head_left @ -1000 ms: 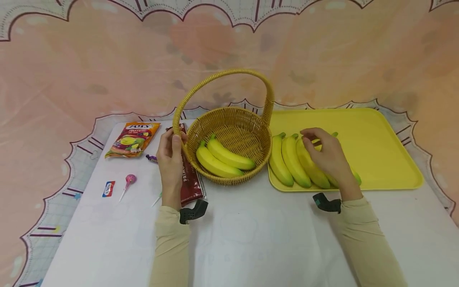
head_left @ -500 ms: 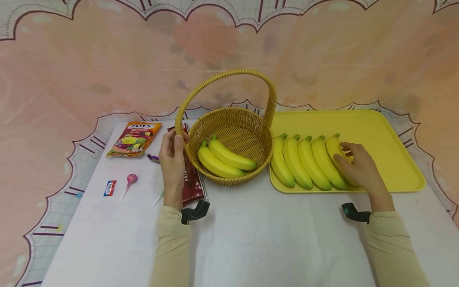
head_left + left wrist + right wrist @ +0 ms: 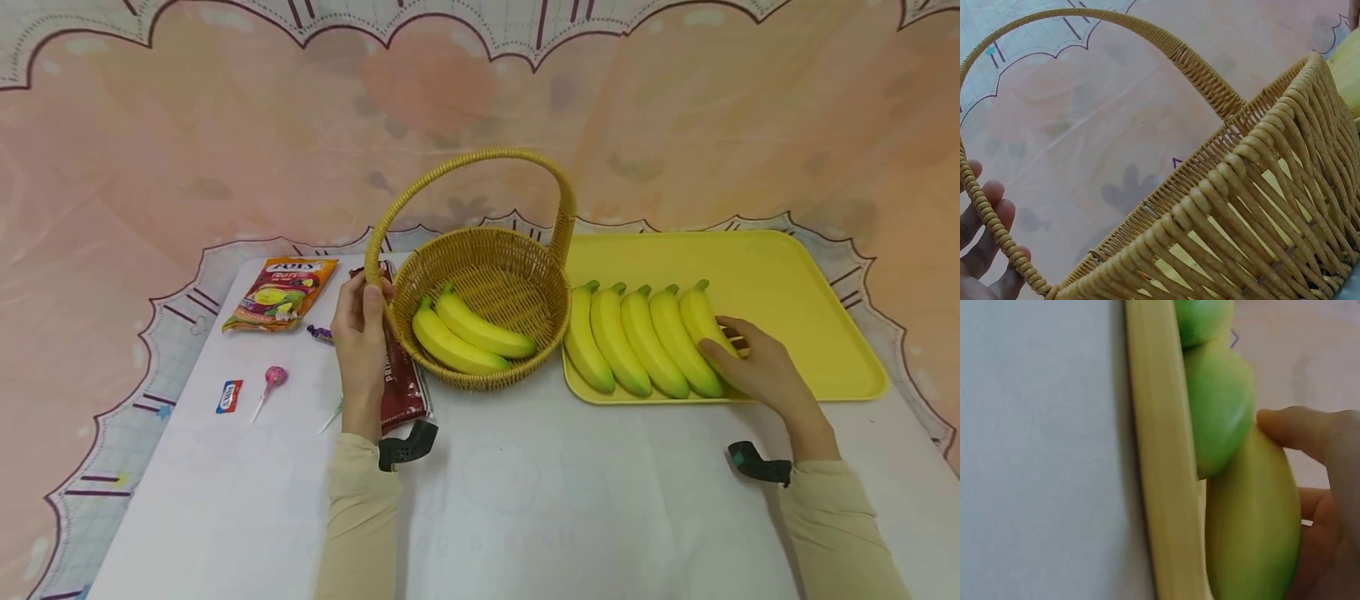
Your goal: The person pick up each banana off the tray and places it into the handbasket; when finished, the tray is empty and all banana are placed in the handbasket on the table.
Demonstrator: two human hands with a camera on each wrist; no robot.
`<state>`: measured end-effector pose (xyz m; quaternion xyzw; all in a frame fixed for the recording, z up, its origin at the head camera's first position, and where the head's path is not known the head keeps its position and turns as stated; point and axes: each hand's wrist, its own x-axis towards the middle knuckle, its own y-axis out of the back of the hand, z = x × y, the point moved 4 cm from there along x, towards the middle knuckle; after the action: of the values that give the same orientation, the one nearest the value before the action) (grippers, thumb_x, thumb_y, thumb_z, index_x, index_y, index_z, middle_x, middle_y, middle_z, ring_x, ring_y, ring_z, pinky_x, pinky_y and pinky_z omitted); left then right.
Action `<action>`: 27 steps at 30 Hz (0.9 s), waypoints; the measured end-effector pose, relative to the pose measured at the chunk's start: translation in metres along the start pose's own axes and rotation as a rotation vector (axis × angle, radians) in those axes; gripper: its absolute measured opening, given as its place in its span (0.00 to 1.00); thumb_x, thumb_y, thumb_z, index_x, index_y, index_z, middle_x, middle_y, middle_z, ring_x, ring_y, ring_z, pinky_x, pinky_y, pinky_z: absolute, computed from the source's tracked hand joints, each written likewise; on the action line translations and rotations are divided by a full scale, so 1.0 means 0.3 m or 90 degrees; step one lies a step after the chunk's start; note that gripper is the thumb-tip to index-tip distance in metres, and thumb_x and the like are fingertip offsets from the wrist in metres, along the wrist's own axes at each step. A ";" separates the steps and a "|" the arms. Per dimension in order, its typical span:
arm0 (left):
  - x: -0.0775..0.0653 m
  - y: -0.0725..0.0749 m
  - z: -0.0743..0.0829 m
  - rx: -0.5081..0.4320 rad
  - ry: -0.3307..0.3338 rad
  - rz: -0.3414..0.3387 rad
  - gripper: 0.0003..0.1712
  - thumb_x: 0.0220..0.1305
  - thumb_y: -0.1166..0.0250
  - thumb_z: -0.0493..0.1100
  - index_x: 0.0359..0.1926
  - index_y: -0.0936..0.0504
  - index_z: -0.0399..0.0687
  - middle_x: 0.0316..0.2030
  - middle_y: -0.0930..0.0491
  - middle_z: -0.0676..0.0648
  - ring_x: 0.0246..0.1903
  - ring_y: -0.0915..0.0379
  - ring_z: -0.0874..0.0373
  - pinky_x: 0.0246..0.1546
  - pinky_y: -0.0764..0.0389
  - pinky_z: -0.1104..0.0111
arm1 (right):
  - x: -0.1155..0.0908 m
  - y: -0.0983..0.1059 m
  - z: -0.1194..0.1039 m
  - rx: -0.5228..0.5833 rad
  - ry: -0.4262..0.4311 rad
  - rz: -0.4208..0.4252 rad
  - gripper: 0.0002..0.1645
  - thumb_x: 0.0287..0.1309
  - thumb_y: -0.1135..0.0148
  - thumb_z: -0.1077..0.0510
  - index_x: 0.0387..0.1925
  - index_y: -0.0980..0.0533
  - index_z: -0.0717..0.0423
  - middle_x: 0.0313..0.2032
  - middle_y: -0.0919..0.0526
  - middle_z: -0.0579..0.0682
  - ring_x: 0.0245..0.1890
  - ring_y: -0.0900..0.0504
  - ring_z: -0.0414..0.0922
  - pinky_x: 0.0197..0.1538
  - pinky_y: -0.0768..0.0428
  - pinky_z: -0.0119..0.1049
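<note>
A wicker basket (image 3: 480, 382) with a tall handle stands mid-table, two bananas (image 3: 480, 329) inside. My left hand (image 3: 360, 337) holds the left foot of its handle (image 3: 997, 231), thumb on the near side, fingertips showing past it in the left wrist view. To the right, several bananas lie in a row on a yellow tray (image 3: 810, 317). My right hand (image 3: 765, 362) is at the rightmost banana (image 3: 699, 312), thumb on its left side and fingers on its right. In the right wrist view the thumb touches this banana (image 3: 1250, 519); its lower end is partly hidden in the head view.
A dark red packet (image 3: 405, 392) lies partly under the basket's left side. Further left are an orange candy bag (image 3: 281, 292), a purple wrapped sweet (image 3: 320, 334), a pink lollipop (image 3: 275, 377) and a small red-blue packet (image 3: 228, 397). A printed cloth backdrop rises behind.
My right hand has moved rightward across the row of bananas, then slightly down, and its thumb and fingers have closed about the rightmost one. The left hand stays at the basket handle.
</note>
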<state>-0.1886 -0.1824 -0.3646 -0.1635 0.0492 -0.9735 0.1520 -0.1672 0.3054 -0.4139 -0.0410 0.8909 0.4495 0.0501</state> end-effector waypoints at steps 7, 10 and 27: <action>0.002 0.002 0.004 0.006 0.000 -0.004 0.17 0.71 0.50 0.49 0.55 0.27 0.49 0.41 0.24 0.50 0.47 0.28 0.57 0.51 0.27 0.74 | -0.027 0.012 -0.044 0.021 0.032 0.036 0.41 0.64 0.48 0.40 0.69 0.43 0.60 0.58 0.32 0.67 0.52 0.30 0.64 0.47 0.29 0.60; 0.001 0.003 0.004 0.006 0.001 -0.001 0.17 0.71 0.50 0.49 0.55 0.27 0.49 0.41 0.24 0.50 0.48 0.28 0.57 0.51 0.27 0.74 | -0.033 0.009 -0.078 0.025 0.059 0.036 0.40 0.64 0.46 0.42 0.69 0.43 0.59 0.58 0.31 0.67 0.51 0.29 0.62 0.47 0.28 0.55; -0.003 0.000 -0.001 0.008 0.000 -0.006 0.18 0.72 0.50 0.49 0.56 0.27 0.46 0.40 0.25 0.50 0.45 0.31 0.57 0.46 0.29 0.72 | -0.061 -0.061 -0.283 0.004 0.203 0.010 0.35 0.61 0.40 0.47 0.65 0.36 0.56 0.58 0.27 0.57 0.50 0.28 0.51 0.45 0.29 0.35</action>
<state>-0.1879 -0.1820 -0.3651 -0.1630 0.0426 -0.9744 0.1487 -0.1514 0.2268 -0.3760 -0.1049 0.8893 0.4348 -0.0953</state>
